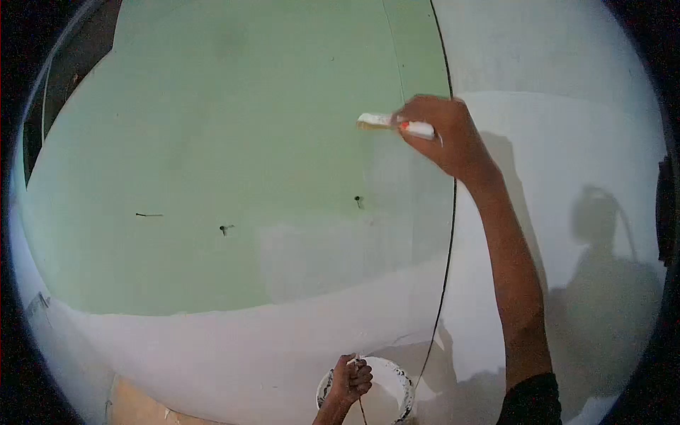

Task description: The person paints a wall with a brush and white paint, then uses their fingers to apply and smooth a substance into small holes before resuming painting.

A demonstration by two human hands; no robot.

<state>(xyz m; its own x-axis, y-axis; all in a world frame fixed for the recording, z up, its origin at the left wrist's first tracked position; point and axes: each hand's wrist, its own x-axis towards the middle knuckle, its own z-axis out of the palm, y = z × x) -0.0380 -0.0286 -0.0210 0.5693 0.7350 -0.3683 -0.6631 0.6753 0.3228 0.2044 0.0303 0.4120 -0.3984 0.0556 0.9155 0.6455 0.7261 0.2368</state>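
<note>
My right hand is raised at the upper right, its fingers closed around a paintbrush. The brush points left, its bristles coated with white at the green wall. Below the brush, a patch of white paint covers part of the green. At the bottom, my left hand is a fist around the thin wire handle of a white bucket. Dark smears mark the bucket's rim, and pale paint shows inside it.
A black cable runs down the wall between the green part and the white wall on the right. Several nails, one at mid-wall, stick out of the green surface. A tan panel lies at the lower left.
</note>
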